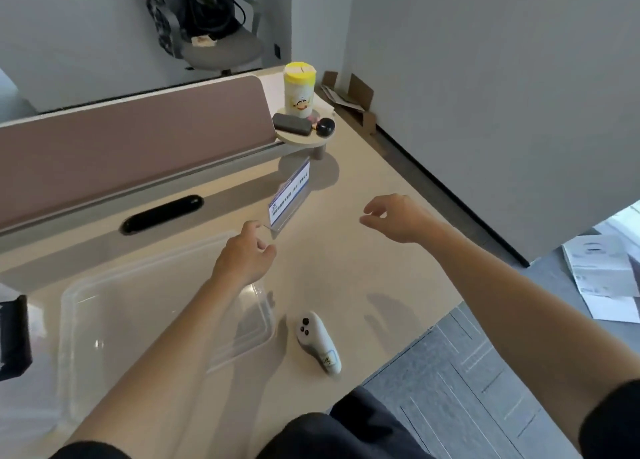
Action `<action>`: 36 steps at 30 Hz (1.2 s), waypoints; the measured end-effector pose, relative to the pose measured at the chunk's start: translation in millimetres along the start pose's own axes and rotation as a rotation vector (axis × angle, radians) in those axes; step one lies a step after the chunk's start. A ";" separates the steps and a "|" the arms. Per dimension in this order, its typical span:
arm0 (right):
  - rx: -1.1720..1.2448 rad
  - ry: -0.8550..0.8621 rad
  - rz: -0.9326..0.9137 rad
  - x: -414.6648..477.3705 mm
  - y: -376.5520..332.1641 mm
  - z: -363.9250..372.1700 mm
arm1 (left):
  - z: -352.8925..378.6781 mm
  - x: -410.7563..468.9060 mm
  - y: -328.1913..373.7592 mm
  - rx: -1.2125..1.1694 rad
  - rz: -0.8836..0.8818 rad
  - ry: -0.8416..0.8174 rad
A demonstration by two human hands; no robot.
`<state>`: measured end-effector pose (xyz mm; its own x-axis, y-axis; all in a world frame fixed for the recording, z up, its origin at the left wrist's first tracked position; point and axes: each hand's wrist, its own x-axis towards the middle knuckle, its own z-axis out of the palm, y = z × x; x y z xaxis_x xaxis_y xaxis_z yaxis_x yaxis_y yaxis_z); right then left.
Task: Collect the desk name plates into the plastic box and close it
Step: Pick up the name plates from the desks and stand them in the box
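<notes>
The clear plastic box (138, 306) sits open on the desk (374, 251) toward eight o'clock, so see-through that only its rim and corners catch the light; I can't make out anything inside it, nor a lid.

Just past its far right corner, the left hand (244, 254) pinches the near lower corner of a desk name plate (290, 197), thumb and forefinger closed narrowly on the transparent edge. The plate stands tilted, toward twelve o'clock from the hand, its base either on the desk or barely off it; I can't tell which. It is a clear acrylic stand holding a white card with a blue border and small dark print.

It looks light and stiff, but glossy, so a corner pinch may let it swivel or slip. A firmer hold across the bottom edge would seem safer, since it could scratch or chip if dropped.

At three o'clock from the plate, well apart, the right hand (398, 218) hovers empty above the desk, fingers loosely curled.

A white controller (317, 342) lies at five o'clock from the box.
</notes>
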<state>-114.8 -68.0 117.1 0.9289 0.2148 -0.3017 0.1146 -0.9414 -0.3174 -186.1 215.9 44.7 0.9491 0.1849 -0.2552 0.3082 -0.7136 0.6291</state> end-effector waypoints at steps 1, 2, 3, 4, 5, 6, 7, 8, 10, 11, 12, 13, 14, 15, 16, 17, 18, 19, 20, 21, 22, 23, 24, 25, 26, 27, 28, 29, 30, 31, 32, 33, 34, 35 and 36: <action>-0.002 -0.015 -0.011 11.1 -0.4 -3.1 | 2.3 6.4 -1.1 -0.020 -0.025 0.005; -0.002 -0.031 -0.022 23.3 -0.4 -6.2 | 5.4 12.5 -2.5 -0.038 -0.050 0.010; -0.002 -0.045 -0.032 37.4 0.7 -8.9 | 8.4 18.1 -2.4 -0.055 -0.078 0.008; -0.005 -0.060 -0.038 53.1 2.8 -11.7 | 12.7 24.1 -2.7 -0.076 -0.110 0.001; -0.011 -0.077 -0.047 69.2 5.1 -13.6 | 17.0 29.3 -2.1 -0.100 -0.143 -0.004; -0.024 -0.097 -0.061 85.3 7.7 -14.9 | 22.4 34.9 -2.4 -0.122 -0.177 -0.006; -0.033 -0.116 -0.079 102.4 11.0 -15.6 | 28.4 41.1 -2.5 -0.144 -0.209 -0.001; -0.037 -0.139 -0.092 120.0 14.3 -15.4 | 33.7 47.0 -2.5 -0.163 -0.245 0.007; -0.042 -0.203 -0.106 157.5 18.5 -15.3 | 42.7 61.1 -1.5 -0.188 -0.318 0.040; -0.044 -0.237 -0.107 175.2 21.1 -14.6 | 47.9 68.4 0.1 -0.202 -0.357 0.049; -0.045 -0.271 -0.117 193.3 23.3 -12.8 | 53.3 76.9 1.2 -0.223 -0.398 0.056; -0.031 -0.300 -0.133 210.1 25.0 -9.8 | 57.7 85.6 3.2 -0.252 -0.435 0.068; 0.003 -0.324 -0.143 224.7 25.3 -6.0 | 61.3 94.0 5.9 -0.307 -0.482 0.086; 0.071 -0.349 -0.143 237.5 24.0 -1.8 | 64.8 102.9 9.5 -0.403 -0.537 0.116; 0.167 -0.375 -0.124 249.3 20.9 2.5 | 68.2 112.1 12.7 -0.523 -0.599 0.153; 0.266 -0.405 -0.090 260.6 17.9 8.4 | 71.7 121.1 16.2 -0.640 -0.662 0.193; 0.344 -0.434 -0.064 271.5 14.8 15.5 | 74.4 129.9 19.2 -0.727 -0.721 0.222; 0.400 -0.456 -0.058 280.9 11.1 22.0 | 77.4 138.2 21.3 -0.773 -0.763 0.242; 0.439 -0.482 -0.069 288.8 7.3 28.7 | 81.0 145.2 22.2 -0.787 -0.790 0.252; 0.472 -0.500 -0.102 297.4 5.4 36.9 | 84.6 150.8 23.9 -0.779 -0.803 0.259; 0.504 -0.513 -0.123 304.4 3.3 43.9 | 87.9 155.3 25.2 -0.759 -0.804 0.268; 0.538 -0.522 -0.139 309.2 1.3 49.5 | 91.2 159.8 26.2 -0.735 -0.791 0.280; 0.566 -0.530 -0.149 315.1 0.7 56.4 | 93.4 163.5 27.9 -0.704 -0.779 0.291; 0.594 -0.538 -0.154 319.3 -0.3 62.9 | 95.6 167.5 27.8 -0.668 -0.769 0.303; 0.616 -0.551 -0.147 322.0 -2.2 68.0 | 96.8 171.5 28.0 -0.626 -0.761 0.314; 0.646 -0.561 -0.145 327.5 -2.3 76.0 | 98.5 175.7 27.4 -0.587 -0.750 0.323; 0.664 -0.561 -0.128 331.5 -2.8 83.8 | 99.7 178.7 28.0 -0.551 -0.742 0.320; 0.680 -0.551 -0.112 334.6 -3.4 90.6 | 101.0 181.2 29.3 -0.508 -0.734 0.307; 0.696 -0.537 -0.094 336.6 -4.8 95.7 | 101.3 182.5 31.1 -0.450 -0.724 0.290; 0.714 -0.527 -0.089 338.0 -6.3 100.3 | 101.5 183.2 31.5 -0.386 -0.712 0.278; 0.731 -0.514 -0.082 338.5 -8.6 102.3 | 100.2 183.2 32.5 -0.331 -0.693 0.275; 0.747 -0.495 -0.079 339.7 -10.4 104.4 | 98.9 182.7 32.2 -0.293 -0.673 0.274; 0.750 -0.484 -0.078 340.2 -11.4 106.1 | 97.0 182.0 32.1 -0.265 -0.652 0.269; 0.765 -0.484 -0.091 339.9 -12.2 108.7 | 95.4 180.5 30.7 -0.244 -0.633 0.258; 0.779 -0.492 -0.092 336.5 -13.8 108.4 | 93.7 178.2 29.7 -0.227 -0.619 0.245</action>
<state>158.0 45.6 -77.6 0.6532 0.5341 -0.5366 -0.2544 -0.5128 -0.8200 -14.0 164.4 -50.9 0.5741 0.6774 -0.4599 0.7774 -0.2747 0.5659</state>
